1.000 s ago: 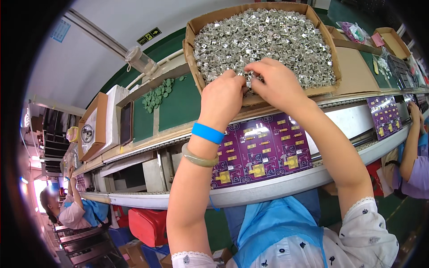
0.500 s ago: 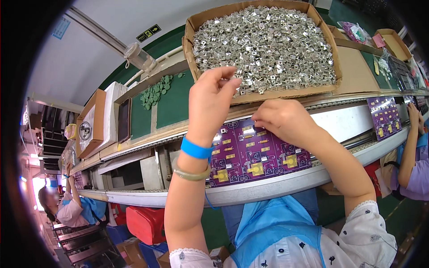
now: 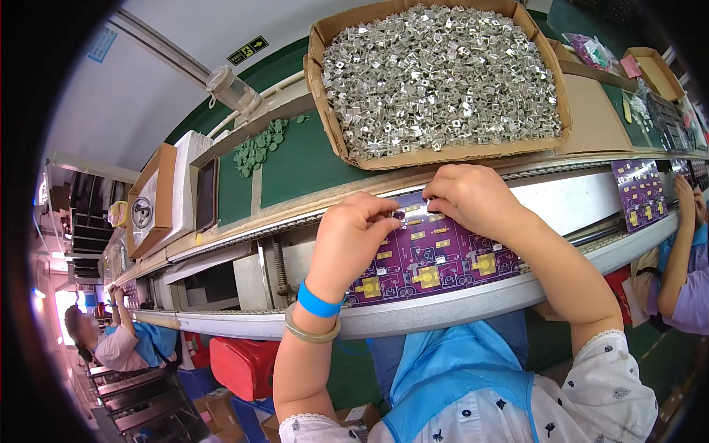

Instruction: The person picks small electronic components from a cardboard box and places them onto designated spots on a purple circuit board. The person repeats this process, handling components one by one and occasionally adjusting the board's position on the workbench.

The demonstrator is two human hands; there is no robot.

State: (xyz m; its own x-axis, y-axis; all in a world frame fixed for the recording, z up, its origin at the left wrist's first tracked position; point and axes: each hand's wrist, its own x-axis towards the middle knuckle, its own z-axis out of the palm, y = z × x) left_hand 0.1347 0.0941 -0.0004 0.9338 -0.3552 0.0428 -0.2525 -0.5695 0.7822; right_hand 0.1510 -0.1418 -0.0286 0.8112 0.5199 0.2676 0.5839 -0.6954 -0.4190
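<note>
A purple circuit board (image 3: 458, 247) lies on the conveyor rail in front of me, with yellow pads and small parts across it. Over its far left part, my left hand (image 3: 353, 235) is closed in a pinch; a tiny dark and silvery bit shows at the fingertips, too small to name. My right hand (image 3: 473, 198) is also closed, thumb and fingers together at the board's far edge, and whatever they hold is hidden. Behind the board stands a cardboard box (image 3: 443, 156) heaped with small silvery metal clips (image 3: 443, 81).
Green disc-shaped parts (image 3: 258, 148) lie on the green surface at left, near a clear plastic jar (image 3: 235, 92). Farther right on the line is another purple board (image 3: 639, 193), with a co-worker's hands (image 3: 687, 199) beyond it. A second co-worker (image 3: 118, 336) sits far left.
My left hand has come down from the metal clips' box to the board, its fingers closed in a pinch. The right hand has hardly moved. The view has shifted slightly.
</note>
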